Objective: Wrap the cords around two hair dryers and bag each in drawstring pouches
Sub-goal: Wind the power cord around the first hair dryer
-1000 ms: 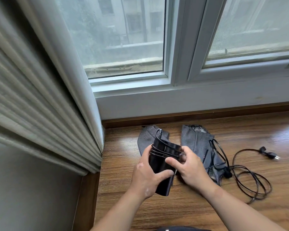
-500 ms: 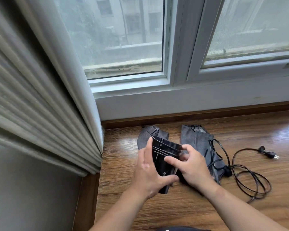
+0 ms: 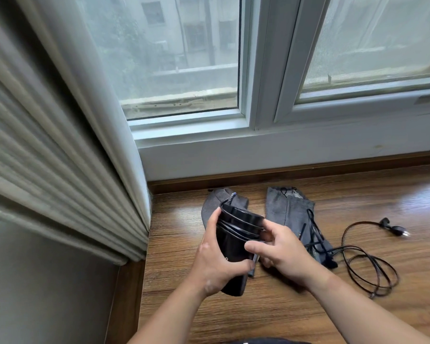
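Note:
A black hair dryer (image 3: 233, 244) with its cord wound several times around the body is held upright above the wooden sill. My left hand (image 3: 214, 264) grips its lower body. My right hand (image 3: 281, 252) pinches the cord end at the dryer's right side. One grey drawstring pouch (image 3: 215, 204) lies behind the dryer, partly hidden. A second grey pouch (image 3: 287, 209) lies to the right, with the second dryer's black part (image 3: 330, 263) at its lower edge. Its loose cord (image 3: 368, 266) coils on the wood, plug (image 3: 395, 229) at the far right.
The wooden sill (image 3: 258, 306) runs along a white window frame (image 3: 258, 135). A pleated curtain (image 3: 60, 157) hangs at the left, ending close to the left pouch. A grey wall (image 3: 47, 294) drops off below the curtain.
My hands and the dryer have shifted only slightly. My left fingers now reach higher up the dryer's left side, and my right fingers have moved lower along the wound cord.

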Motion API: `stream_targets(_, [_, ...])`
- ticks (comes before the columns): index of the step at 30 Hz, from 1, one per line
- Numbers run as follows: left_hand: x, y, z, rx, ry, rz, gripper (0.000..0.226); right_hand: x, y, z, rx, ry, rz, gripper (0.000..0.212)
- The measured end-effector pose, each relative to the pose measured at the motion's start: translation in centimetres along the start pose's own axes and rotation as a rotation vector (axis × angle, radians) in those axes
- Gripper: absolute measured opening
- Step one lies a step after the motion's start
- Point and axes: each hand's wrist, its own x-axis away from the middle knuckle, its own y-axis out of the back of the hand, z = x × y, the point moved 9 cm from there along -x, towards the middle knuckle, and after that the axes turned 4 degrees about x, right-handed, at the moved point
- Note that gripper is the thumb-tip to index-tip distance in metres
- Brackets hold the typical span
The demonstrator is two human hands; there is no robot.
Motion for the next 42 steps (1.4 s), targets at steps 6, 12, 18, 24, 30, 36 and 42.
stream_targets(6, [0.1,-1.3,-0.5,-0.102,0.031,-0.073,0.134,-0.3,0.9,-0.2,0.070,0.006,-0.215,0.045])
stream_targets(12, [0.2,-0.4,-0.7,-0.030,0.016,-0.124,0.111,-0.6,0.5,0.9,0.249,0.078,-0.100,0.051])
stream_targets(18, [-0.2,-0.3,-0.2,0.090,0.080,-0.013,0.088,-0.9,1.5,0.5,0.224,0.114,-0.103,0.043])
stream_targets(24, [0.0,-0.2,-2.1,-0.055,0.004,-0.153,0.101,-0.5,1.1,0.2,0.154,0.089,-0.267,0.040])
stream_targets(30, [-0.1,0.8,-1.9,-0.025,0.000,-0.181,0.092,-0.8,1.1,-0.2,0.139,0.109,-0.161,0.041])
stream_targets(36, [0.1,1.1,-1.3,0.144,0.041,-0.109,0.089,-1.1,1.9,-0.4,0.115,0.126,-0.118,0.047])
stream_targets(42, [-0.2,1.4,0.3,0.314,0.100,-0.100,0.076,-1.4,2.4,-0.9,0.139,0.106,-0.161,0.042])
